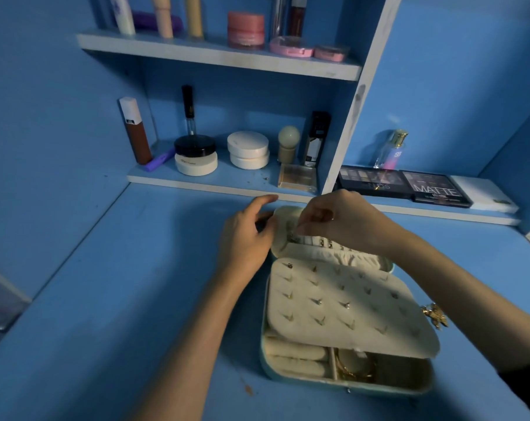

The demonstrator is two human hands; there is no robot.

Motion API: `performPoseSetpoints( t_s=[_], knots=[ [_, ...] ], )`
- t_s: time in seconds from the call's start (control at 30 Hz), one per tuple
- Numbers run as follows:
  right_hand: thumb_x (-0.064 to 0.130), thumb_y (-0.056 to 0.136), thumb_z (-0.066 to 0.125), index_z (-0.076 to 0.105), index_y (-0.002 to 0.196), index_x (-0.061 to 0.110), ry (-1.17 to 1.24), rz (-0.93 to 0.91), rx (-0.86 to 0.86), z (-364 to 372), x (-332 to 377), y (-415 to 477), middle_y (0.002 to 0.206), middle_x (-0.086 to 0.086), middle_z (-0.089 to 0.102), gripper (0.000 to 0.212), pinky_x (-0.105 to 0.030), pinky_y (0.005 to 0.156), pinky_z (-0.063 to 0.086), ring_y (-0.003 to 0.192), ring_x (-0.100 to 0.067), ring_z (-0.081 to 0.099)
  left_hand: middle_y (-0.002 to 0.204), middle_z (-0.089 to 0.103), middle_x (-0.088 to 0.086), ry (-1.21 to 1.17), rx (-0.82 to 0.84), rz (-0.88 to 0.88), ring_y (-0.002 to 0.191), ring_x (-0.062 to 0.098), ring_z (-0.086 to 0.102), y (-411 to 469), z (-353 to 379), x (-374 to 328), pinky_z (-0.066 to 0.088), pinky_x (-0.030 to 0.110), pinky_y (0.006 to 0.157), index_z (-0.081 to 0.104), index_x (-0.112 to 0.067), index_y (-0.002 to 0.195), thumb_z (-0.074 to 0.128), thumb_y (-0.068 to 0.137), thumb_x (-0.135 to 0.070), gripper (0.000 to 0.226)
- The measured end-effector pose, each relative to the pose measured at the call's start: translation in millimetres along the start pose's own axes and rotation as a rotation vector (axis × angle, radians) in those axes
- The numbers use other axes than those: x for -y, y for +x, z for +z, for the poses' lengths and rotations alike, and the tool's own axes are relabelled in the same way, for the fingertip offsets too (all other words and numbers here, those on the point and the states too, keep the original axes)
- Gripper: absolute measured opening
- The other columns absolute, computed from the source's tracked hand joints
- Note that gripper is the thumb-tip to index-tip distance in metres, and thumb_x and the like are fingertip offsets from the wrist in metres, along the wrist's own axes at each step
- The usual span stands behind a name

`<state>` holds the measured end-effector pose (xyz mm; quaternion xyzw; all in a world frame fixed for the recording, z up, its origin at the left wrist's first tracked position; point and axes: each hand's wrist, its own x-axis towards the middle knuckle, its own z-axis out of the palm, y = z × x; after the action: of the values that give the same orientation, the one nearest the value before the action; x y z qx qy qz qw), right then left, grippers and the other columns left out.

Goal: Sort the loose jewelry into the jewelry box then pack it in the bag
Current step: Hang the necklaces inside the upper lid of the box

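An open teal jewelry box [288, 376] with cream lining lies on the blue desk. Its earring panel [342, 305], studded with several small earrings, covers most of the lower tray, where ring rolls and a gold bangle [353, 372] show. My left hand [248, 238] holds the cream flap at the back of the lid. My right hand [333, 220] pinches a small chain piece [294, 237] over that lid, by the necklace hooks. A gold brooch [437, 314] lies on the desk right of the box, partly behind my right forearm. No bag is in view.
Low shelf [215, 183] behind the box carries jars, bottles and compacts. Two dark eyeshadow palettes [406, 185] and a white box [482, 192] sit on the right ledge with a perfume bottle [391, 150]. Blue walls close in left and right.
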<state>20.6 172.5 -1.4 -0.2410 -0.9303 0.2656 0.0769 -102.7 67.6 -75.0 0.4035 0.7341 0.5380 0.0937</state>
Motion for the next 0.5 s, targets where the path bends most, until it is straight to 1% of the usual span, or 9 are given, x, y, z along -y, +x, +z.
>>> performPoseSetpoints(
  t_s=[0.07, 0.13, 0.17, 0.23, 0.3, 0.4, 0.5],
  knots=[
    [0.020, 0.083, 0.068, 0.068, 0.082, 0.023, -0.031, 0.004, 0.005, 4, 4, 1, 0.070, 0.008, 0.062, 0.003, -0.010, 0.056, 0.039, 0.059, -0.002, 0.052, 0.103, 0.073, 0.001, -0.024, -0.018, 0.035, 0.083, -0.003, 0.062, -1, 0, -1, 0.043, 0.005, 0.068, 0.060, -0.026, 0.122, 0.060, 0.091, -0.014, 0.033],
    [0.020, 0.084, 0.066, 0.067, 0.087, 0.022, -0.086, 0.014, -0.014, 5, 5, -3, 0.071, 0.009, 0.058, 0.004, -0.012, 0.057, 0.037, 0.063, -0.006, 0.052, 0.096, 0.074, 0.002, -0.061, -0.032, 0.067, 0.074, -0.002, 0.063, -2, 1, -1, 0.044, 0.006, 0.064, 0.060, -0.025, 0.122, 0.060, 0.091, -0.012, 0.034],
    [0.020, 0.084, 0.065, 0.067, 0.087, 0.023, -0.118, 0.013, -0.019, 4, 4, -6, 0.072, 0.010, 0.058, 0.004, -0.013, 0.058, 0.036, 0.066, -0.008, 0.052, 0.096, 0.074, 0.002, -0.086, -0.035, 0.078, 0.073, -0.002, 0.063, -2, 1, -1, 0.044, 0.006, 0.064, 0.059, -0.024, 0.122, 0.060, 0.091, -0.011, 0.034],
    [0.022, 0.084, 0.064, 0.065, 0.085, 0.028, -0.175, 0.012, -0.012, 4, 5, -13, 0.074, 0.013, 0.056, 0.006, -0.012, 0.060, 0.035, 0.070, -0.007, 0.050, 0.102, 0.073, 0.002, -0.140, -0.047, 0.091, 0.083, -0.002, 0.065, -2, 1, -2, 0.045, 0.006, 0.068, 0.059, -0.023, 0.123, 0.061, 0.090, -0.011, 0.035],
    [0.026, 0.084, 0.063, 0.064, 0.089, 0.031, -0.253, 0.035, -0.002, 6, 6, -17, 0.077, 0.016, 0.053, 0.008, -0.015, 0.060, 0.031, 0.073, -0.008, 0.048, 0.109, 0.071, 0.001, -0.182, -0.071, 0.097, 0.093, -0.002, 0.064, -2, 1, -2, 0.047, 0.007, 0.074, 0.059, -0.022, 0.124, 0.062, 0.089, -0.009, 0.037],
    [0.021, 0.081, 0.066, 0.067, 0.091, 0.025, -0.244, 0.019, -0.045, 10, 8, -19, 0.074, 0.017, 0.052, 0.011, -0.020, 0.067, 0.035, 0.078, -0.011, 0.050, 0.111, 0.069, -0.004, -0.217, -0.116, 0.142, 0.098, -0.004, 0.063, -2, 1, -2, 0.048, 0.011, 0.080, 0.060, -0.020, 0.124, 0.062, 0.089, -0.005, 0.038],
    [0.016, 0.079, 0.066, 0.066, 0.087, 0.021, -0.211, -0.009, -0.083, 9, 13, -23, 0.077, 0.010, 0.057, 0.009, -0.023, 0.069, 0.040, 0.078, -0.013, 0.053, 0.115, 0.065, -0.005, -0.205, -0.175, 0.223, 0.105, -0.005, 0.060, -5, 1, -4, 0.047, 0.010, 0.083, 0.060, -0.015, 0.125, 0.061, 0.090, -0.006, 0.036]
  ],
)
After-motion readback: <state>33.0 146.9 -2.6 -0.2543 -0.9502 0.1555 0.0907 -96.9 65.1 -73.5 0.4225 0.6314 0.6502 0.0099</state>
